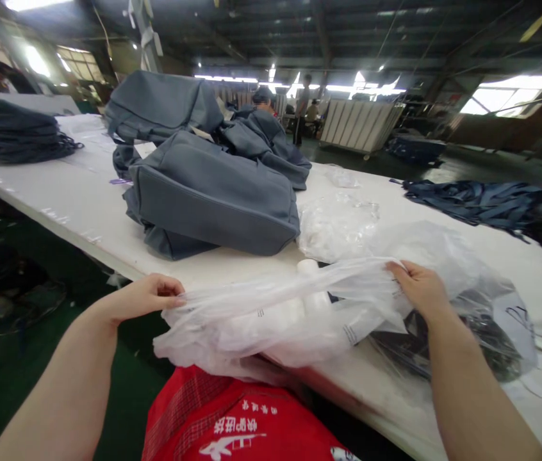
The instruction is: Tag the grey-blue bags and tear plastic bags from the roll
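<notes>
A translucent white plastic bag (252, 320) is stretched between my two hands over the front edge of the table. My left hand (153, 294) pinches its left end, thumb and fingers pressed together. At the other end, my right hand (415, 285) grips the gathered upper edge. Small dark print shows on the plastic. Partly behind and under the film stands a white roll (308, 266). Just beyond lies a grey-blue bag (218, 192), heaped with several others of the same cloth.
A stack of folded grey-blue pieces (11, 131) sits at the far left of the white table (83, 198). Clear plastic bags (343, 221) lie right of the heap. Dark straps (477, 202) are piled at right, near a bag of black items (487, 339). People and a white cart (360, 125) are behind.
</notes>
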`<move>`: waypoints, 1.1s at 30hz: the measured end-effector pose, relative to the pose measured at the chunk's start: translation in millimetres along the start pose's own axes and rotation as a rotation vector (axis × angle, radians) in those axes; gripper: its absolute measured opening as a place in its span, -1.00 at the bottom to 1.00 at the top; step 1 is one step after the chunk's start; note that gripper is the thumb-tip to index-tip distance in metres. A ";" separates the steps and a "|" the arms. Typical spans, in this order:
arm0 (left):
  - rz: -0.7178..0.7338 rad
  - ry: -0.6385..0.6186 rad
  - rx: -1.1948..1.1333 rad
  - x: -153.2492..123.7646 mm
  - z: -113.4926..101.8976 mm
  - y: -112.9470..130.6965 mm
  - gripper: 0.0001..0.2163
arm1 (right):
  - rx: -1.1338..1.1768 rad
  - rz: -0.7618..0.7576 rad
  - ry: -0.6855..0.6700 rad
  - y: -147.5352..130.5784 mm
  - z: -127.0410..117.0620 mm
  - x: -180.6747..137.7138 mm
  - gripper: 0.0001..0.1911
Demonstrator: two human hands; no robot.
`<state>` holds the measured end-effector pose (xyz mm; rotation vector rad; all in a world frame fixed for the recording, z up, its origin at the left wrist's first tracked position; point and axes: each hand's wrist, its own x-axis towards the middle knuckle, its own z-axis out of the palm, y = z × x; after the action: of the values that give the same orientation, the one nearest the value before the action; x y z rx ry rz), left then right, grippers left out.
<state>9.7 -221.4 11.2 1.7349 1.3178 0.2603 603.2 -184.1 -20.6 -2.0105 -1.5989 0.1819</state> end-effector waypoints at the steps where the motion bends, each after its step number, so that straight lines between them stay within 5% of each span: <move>1: 0.031 0.029 0.003 -0.3 -0.8 0.0 -0.70 | -0.088 0.021 0.013 0.0 -3.1 1.0 -0.49; 4: 0.149 0.207 0.055 4.5 6.6 13.4 -0.72 | -0.297 -0.028 0.139 -27.6 -16.2 -6.9 -0.60; 7: 0.216 0.257 0.172 16.7 30.7 49.1 -0.73 | -0.100 -0.401 0.338 -97.1 -29.3 -39.3 -0.49; 11: 0.408 0.164 0.253 32.8 73.7 114.0 -0.78 | 0.361 -0.852 -0.144 -200.5 -15.6 -93.2 -0.41; 14: 0.564 0.109 0.201 39.3 90.5 142.7 -0.83 | 0.486 -0.830 -0.568 -233.3 14.4 -109.3 -0.43; 16: 0.556 0.053 0.155 41.6 89.0 142.5 -0.85 | 0.496 -0.723 -0.731 -229.1 27.3 -107.4 -0.65; 19: 0.420 -0.121 0.199 43.4 74.2 118.9 -0.79 | 0.460 -0.587 -0.710 -199.5 23.7 -97.4 -0.67; 22: 0.223 -0.264 0.237 43.6 56.1 84.3 -0.80 | 0.406 -0.470 -0.489 -159.4 4.3 -87.8 -0.63; 33: 0.015 -0.023 0.190 5.6 2.0 0.6 -0.79 | -0.166 -0.213 0.245 -13.4 -57.1 -73.5 -0.63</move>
<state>13.7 -217.8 8.6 1.9009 1.3492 0.1267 596.0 -270.1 16.8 -1.8791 -1.6973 -0.2758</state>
